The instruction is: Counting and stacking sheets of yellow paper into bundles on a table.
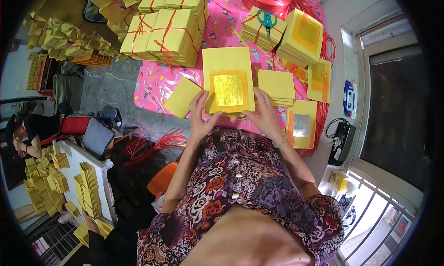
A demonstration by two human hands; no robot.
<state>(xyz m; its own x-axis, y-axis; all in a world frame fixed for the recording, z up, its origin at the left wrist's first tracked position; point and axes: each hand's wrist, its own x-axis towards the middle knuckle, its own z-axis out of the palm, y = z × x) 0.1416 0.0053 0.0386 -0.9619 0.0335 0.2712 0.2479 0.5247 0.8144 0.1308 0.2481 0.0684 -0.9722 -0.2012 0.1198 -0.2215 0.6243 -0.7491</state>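
Observation:
A stack of yellow joss paper (226, 60), its top sheet bearing an orange patch and a gold foil square, stands before me at the near edge of the table. My left hand (202, 116) grips its lower left side, fingers along the edge and thumb at the near edge. On the opposite side, my right hand (267, 116) holds the lower right edge in the same manner. Just left of the stack lies a plain yellow sheet packet (181, 98). Folded yellow paper (276, 85) sits to the right, above a sheet with a silver square (302, 125).
Bundles tied with red string (171, 37) fill the table's far left. Teal scissors (267, 20) rest on a tied bundle at far right, near a red string coil (267, 2) and another paper stack (300, 37). People work beside a white table (104, 192) at left.

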